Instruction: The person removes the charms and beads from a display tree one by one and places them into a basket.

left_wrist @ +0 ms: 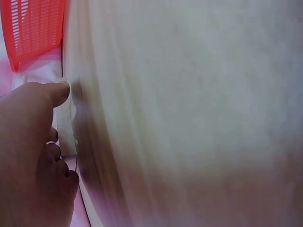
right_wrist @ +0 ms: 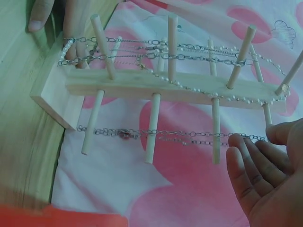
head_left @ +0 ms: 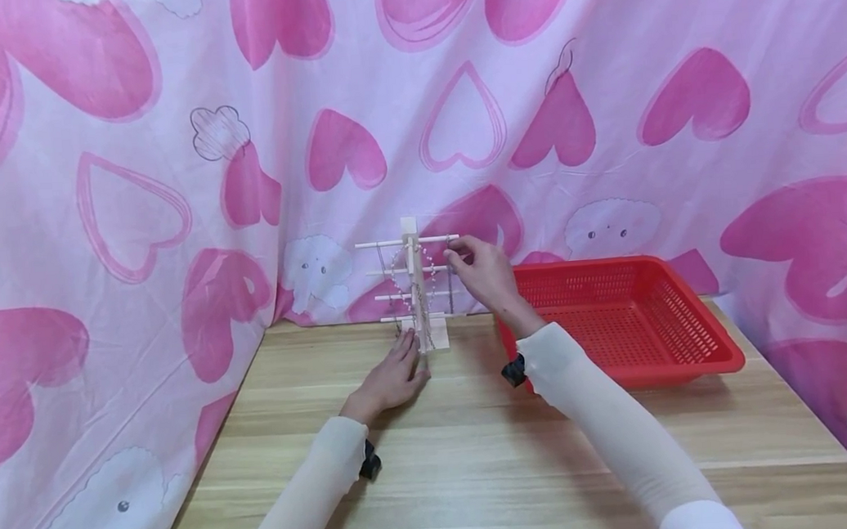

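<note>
A wooden jewelry stand [head_left: 418,289] with a post and several pegs stands at the back of the table. Chain and beaded necklaces hang on it, among them a pearl-beaded one [right_wrist: 208,91]. My right hand [head_left: 486,272] is at the end of the top right peg, where thumb and fingertips pinch the upper end of a silver chain necklace [right_wrist: 182,133]; the contact itself is partly hidden. Low down, my left hand [head_left: 394,373] touches the near left side of the stand's base [right_wrist: 59,101], fingers stretched and the thumb [left_wrist: 59,92] spread from them.
A red plastic basket [head_left: 701,335] stands on the table to the right of the stand, below the right forearm. Behind the table hangs a pink heart-patterned cloth [head_left: 345,151], close to the stand's back. Wood-grain tabletop [head_left: 446,476] stretches between the forearms.
</note>
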`<state>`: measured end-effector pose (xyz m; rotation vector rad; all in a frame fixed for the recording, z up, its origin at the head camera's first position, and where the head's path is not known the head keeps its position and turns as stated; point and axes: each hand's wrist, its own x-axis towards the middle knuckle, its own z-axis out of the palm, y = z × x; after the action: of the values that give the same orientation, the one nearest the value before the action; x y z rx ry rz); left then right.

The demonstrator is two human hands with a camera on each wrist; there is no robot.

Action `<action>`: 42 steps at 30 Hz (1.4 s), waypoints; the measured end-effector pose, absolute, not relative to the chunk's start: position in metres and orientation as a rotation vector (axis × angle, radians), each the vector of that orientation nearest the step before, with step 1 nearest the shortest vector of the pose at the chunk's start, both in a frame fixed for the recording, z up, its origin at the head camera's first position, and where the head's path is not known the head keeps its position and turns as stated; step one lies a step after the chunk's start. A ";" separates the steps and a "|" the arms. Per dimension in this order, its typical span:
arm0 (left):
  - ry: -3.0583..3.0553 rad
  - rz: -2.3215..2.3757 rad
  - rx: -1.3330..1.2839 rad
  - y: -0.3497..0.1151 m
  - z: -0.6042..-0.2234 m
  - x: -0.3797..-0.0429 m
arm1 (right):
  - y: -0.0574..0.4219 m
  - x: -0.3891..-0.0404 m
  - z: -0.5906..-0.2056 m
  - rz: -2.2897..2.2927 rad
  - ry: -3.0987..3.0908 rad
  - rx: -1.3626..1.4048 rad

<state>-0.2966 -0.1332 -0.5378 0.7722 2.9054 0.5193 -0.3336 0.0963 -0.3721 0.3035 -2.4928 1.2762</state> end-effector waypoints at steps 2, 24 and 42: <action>2.911 0.509 0.775 -0.132 -0.538 -0.297 | 0.095 -0.334 -0.373 1.308 -2.480 0.289; 2.907 0.477 0.775 -0.130 -0.537 -0.297 | 0.088 -0.337 -0.368 1.316 -2.372 0.130; 2.901 0.459 0.756 -0.130 -0.537 -0.300 | 0.093 -0.342 -0.367 1.253 -2.314 0.133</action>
<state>-0.3002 -0.1298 -0.5370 0.7564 2.9009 0.4589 -0.3423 0.0928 -0.3671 0.1330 -2.3143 1.2533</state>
